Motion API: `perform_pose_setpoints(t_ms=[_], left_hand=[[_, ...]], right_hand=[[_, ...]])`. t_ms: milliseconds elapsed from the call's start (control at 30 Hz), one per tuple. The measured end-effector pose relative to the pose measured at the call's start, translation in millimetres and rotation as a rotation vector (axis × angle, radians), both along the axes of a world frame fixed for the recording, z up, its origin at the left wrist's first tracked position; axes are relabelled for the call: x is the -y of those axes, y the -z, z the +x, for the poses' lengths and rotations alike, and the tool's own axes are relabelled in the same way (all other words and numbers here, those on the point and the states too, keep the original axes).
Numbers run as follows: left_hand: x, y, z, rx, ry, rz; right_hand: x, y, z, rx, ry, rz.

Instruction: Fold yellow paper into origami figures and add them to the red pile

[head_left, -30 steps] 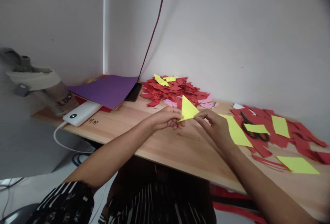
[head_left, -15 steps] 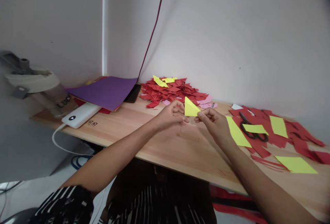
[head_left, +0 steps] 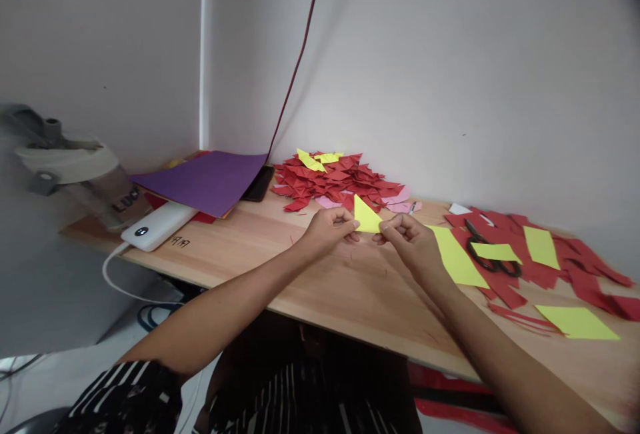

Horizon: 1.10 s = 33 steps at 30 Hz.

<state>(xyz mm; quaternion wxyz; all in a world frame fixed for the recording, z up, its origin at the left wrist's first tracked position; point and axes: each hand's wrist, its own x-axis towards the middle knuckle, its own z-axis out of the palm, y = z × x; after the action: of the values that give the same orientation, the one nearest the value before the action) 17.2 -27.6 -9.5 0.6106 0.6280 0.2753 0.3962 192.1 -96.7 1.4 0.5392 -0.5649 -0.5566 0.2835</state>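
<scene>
A small yellow paper triangle (head_left: 366, 216) is held upright above the wooden table (head_left: 320, 274). My left hand (head_left: 331, 227) pinches its lower left corner, and my right hand (head_left: 407, 234) pinches the lower right corner. Behind it, a heap of folded red paper pieces (head_left: 335, 181) lies against the wall with yellow folded pieces (head_left: 311, 160) on top. To the right are flat yellow sheets (head_left: 455, 257) and red paper scraps (head_left: 540, 267), with black-handled scissors (head_left: 480, 255) partly under a yellow strip (head_left: 496, 252).
On the left, a purple sheet (head_left: 205, 181) overlaps a white power bank (head_left: 160, 225) with a cable and a dark phone (head_left: 258, 184). A bottle (head_left: 95, 181) stands at the far left. A dark red cord (head_left: 300, 54) hangs down the wall.
My left hand, open beside the triangle before, has closed on its left corner. The triangle has come slightly down and left, still in my right hand.
</scene>
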Motion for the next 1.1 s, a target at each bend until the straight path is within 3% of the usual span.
perform_pose_setpoints(t_ms=[400, 633, 800, 900, 1100], left_hand=[[3.8, 0.4, 3.9, -0.009, -0.089, 0.083], [10.4, -3.5, -1.3, -0.099, -0.137, 0.316], [15.0, -3.4, -1.0, -0.177, -0.051, 0.381], [17.0, -2.2, 0.4, -0.206, 0.035, 0.363], [15.9, 2.7, 2.9, -0.167, 0.078, 0.280]], right_hand=[[1.1, -0.8, -1.4, 0.029, -0.028, 0.021], [-1.1, -0.9, 2.0, 0.152, -0.041, 0.063], [-5.9, 4.0, 6.1, 0.121, -0.092, 0.109], [-6.4, 4.8, 7.0, 0.111, -0.070, 0.099], [-3.6, -1.3, 3.5, 0.165, -0.022, 0.123]])
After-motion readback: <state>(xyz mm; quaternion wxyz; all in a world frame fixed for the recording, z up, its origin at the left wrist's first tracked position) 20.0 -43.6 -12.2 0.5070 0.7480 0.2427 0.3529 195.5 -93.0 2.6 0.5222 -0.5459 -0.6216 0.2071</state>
